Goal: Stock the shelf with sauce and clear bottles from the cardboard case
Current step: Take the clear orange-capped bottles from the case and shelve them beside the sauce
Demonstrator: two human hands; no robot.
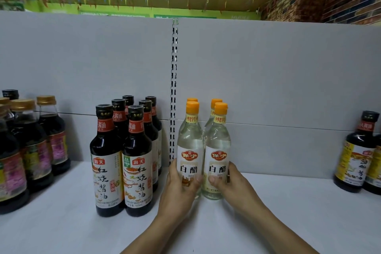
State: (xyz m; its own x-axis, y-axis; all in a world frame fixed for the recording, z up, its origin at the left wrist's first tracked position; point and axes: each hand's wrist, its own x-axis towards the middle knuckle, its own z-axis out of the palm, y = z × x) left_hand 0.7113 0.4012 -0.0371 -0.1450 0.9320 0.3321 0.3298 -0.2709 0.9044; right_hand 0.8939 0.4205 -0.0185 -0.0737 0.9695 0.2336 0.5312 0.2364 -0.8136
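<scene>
The left hand [178, 185] grips the near-left white vinegar bottle [189, 146] and the right hand [233, 183] grips the near-right white vinegar bottle [216, 146], which largely hide two far bottles [209, 118] except their orange caps [216, 101].

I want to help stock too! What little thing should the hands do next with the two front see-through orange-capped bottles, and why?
Probably let go and draw back. The left hand grips the left tall clear orange-capped bottle, the right hand grips the right tall clear orange-capped bottle; both already stand upright on the white shelf, in front of two matching rear bottles, so they look placed.
</scene>
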